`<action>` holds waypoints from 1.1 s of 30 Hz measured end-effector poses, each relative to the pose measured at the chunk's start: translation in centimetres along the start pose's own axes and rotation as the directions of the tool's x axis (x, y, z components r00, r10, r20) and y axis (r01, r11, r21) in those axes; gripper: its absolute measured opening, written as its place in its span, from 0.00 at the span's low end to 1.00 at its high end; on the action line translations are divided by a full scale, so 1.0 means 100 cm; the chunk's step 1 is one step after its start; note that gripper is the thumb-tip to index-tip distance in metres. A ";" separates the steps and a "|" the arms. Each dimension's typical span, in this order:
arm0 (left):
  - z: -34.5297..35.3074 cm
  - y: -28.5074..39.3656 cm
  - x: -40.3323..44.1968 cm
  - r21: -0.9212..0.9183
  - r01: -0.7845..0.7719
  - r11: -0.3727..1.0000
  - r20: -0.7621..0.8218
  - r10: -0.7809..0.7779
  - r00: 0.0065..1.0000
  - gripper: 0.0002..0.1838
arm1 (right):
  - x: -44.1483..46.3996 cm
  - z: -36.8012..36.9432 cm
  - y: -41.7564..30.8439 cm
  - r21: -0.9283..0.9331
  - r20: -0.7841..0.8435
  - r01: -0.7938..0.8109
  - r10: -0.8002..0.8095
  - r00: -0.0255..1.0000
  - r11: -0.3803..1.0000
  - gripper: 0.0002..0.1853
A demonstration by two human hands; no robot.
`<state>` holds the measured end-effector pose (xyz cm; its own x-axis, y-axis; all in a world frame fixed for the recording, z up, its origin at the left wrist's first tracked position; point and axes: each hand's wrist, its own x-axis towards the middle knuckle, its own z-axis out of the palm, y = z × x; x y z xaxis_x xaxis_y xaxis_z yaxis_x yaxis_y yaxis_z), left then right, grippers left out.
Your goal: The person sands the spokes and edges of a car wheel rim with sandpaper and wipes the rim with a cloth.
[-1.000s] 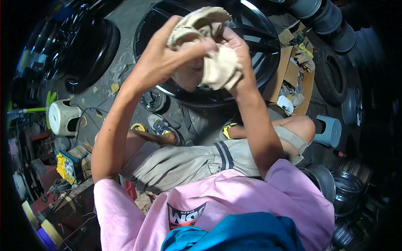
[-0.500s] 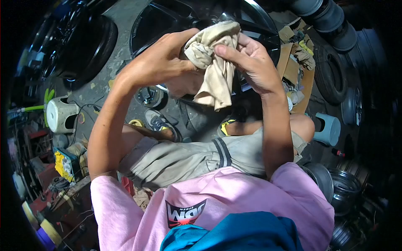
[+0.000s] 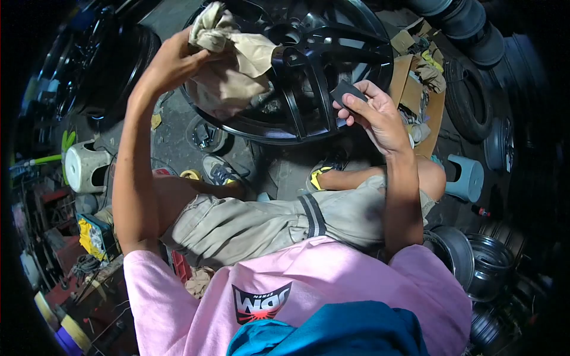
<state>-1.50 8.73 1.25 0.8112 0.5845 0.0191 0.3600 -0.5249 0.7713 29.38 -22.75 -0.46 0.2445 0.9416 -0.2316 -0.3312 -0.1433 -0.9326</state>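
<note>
At the upper left, my left hand (image 3: pixel 177 62) is closed on a bunched beige rag (image 3: pixel 234 77). The rag hangs loosely over the left part of a black alloy wheel (image 3: pixel 323 121). On the right, my right hand (image 3: pixel 377 115) pinches a small dark flat piece (image 3: pixel 348 97) that resembles folded sandpaper, between thumb and fingers. This piece is held over the wheel's right spokes; I cannot tell whether it touches them. The wheel lies in front of my feet with its spokes facing up, and the rag hides part of it.
A round container (image 3: pixel 206 135) with small metal parts stands below the wheel's left edge. Stools flank me, a white one (image 3: pixel 86 166) and a blue one (image 3: pixel 466 178). At right are a cardboard box (image 3: pixel 409 89) of scraps, a tyre (image 3: pixel 468 101) and stacked rims (image 3: pixel 475 32).
My hands, together on the rag before, have moved apart. The left carried the rag leftward; the right let go of it and now shows the dark flat piece. More of the wheel shows.
</note>
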 end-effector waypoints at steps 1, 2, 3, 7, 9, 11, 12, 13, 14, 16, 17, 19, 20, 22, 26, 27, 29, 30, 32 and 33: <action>0.010 -0.030 0.005 0.058 -0.069 0.996 -0.081 0.074 0.994 0.22 | -0.003 0.000 0.001 0.002 0.001 -0.004 0.004 1.000 1.000 0.13; 0.021 -0.046 0.008 0.068 -0.004 0.998 -0.063 0.009 0.998 0.22 | -0.005 0.001 0.001 -0.015 0.000 -0.038 0.038 0.999 0.999 0.13; 0.029 -0.045 0.012 0.290 -0.067 0.955 -0.108 0.102 0.989 0.24 | -0.007 0.000 0.001 -0.032 -0.004 -0.071 0.071 0.997 0.997 0.12; 0.057 -0.041 0.028 0.569 -0.032 0.822 -0.211 0.184 0.960 0.28 | -0.015 0.004 0.006 -0.273 0.021 -0.013 0.019 1.000 0.962 0.11; 0.069 -0.049 0.036 0.611 -0.032 0.791 -0.289 0.261 0.921 0.32 | -0.025 0.014 0.004 -0.676 0.064 0.218 -0.239 0.969 0.704 0.11; 0.077 -0.065 0.043 0.540 0.107 0.835 -0.353 0.109 0.929 0.39 | -0.036 0.024 -0.009 -0.852 0.144 0.273 -0.302 0.942 0.446 0.12; 0.081 -0.062 0.045 0.467 0.232 0.853 -0.380 -0.043 0.924 0.41 | -0.036 0.021 -0.005 -0.851 0.144 0.271 -0.296 0.944 0.449 0.12; 0.078 -0.059 0.049 0.443 0.289 0.849 -0.328 -0.147 0.933 0.43 | -0.036 0.016 0.002 -0.847 0.268 0.393 -0.351 0.897 0.359 0.12; 0.074 -0.057 0.052 0.422 0.347 0.837 -0.271 -0.249 0.930 0.45 | -0.037 0.011 0.008 -0.822 0.388 0.506 -0.392 0.834 0.261 0.12; 0.078 -0.071 0.054 0.423 0.371 0.827 -0.281 -0.269 0.921 0.40 | -0.037 0.011 0.012 -0.806 0.430 0.541 -0.389 0.815 0.241 0.12; 0.076 -0.084 0.055 0.452 0.303 0.839 -0.303 -0.175 0.937 0.44 | -0.035 0.013 0.011 -0.791 0.493 0.589 -0.396 0.774 0.167 0.11; 0.075 -0.070 0.052 0.482 0.299 0.824 -0.303 -0.163 0.939 0.44 | -0.034 0.019 0.011 -0.767 0.556 0.635 -0.397 0.730 0.094 0.11; 0.076 -0.046 0.048 0.480 0.302 0.824 -0.303 -0.168 0.938 0.44 | -0.035 0.023 0.013 -0.756 0.587 0.651 -0.372 0.719 0.066 0.12; 0.077 -0.013 0.042 0.370 0.390 0.843 -0.366 -0.254 0.896 0.42 | -0.036 0.027 0.017 -0.744 0.616 0.667 -0.343 0.709 0.043 0.13; 0.079 -0.005 0.040 0.363 0.400 0.842 -0.371 -0.263 0.891 0.41 | -0.037 0.027 0.033 -0.730 0.649 0.684 -0.332 0.685 -0.015 0.22; 0.079 -0.006 0.039 0.362 0.404 0.840 -0.371 -0.267 0.889 0.41 | -0.038 0.027 0.035 -0.728 0.650 0.685 -0.337 0.681 -0.023 0.22; 0.081 -0.007 0.039 0.364 0.393 0.844 -0.391 -0.244 0.887 0.41 | -0.041 0.027 0.038 -0.731 0.648 0.681 -0.342 0.681 -0.030 0.21; 0.082 -0.006 0.039 0.365 0.388 0.846 -0.403 -0.232 0.886 0.41 | -0.041 0.027 0.038 -0.734 0.643 0.679 -0.350 0.681 -0.027 0.21; 0.082 -0.005 0.037 0.370 0.378 0.848 -0.408 -0.217 0.887 0.41 | -0.041 0.028 0.039 -0.735 0.639 0.678 -0.358 0.681 -0.024 0.21; 0.081 -0.005 0.035 0.377 0.371 0.849 -0.415 -0.203 0.887 0.41 | -0.041 0.029 0.041 -0.731 0.638 0.682 -0.366 0.678 -0.010 0.22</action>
<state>4.93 6.03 -4.19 0.4545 0.8820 0.1243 0.7804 -0.4616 0.4219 24.43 -26.33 -2.52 -0.2946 0.8850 0.3607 0.8363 0.4213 -0.3507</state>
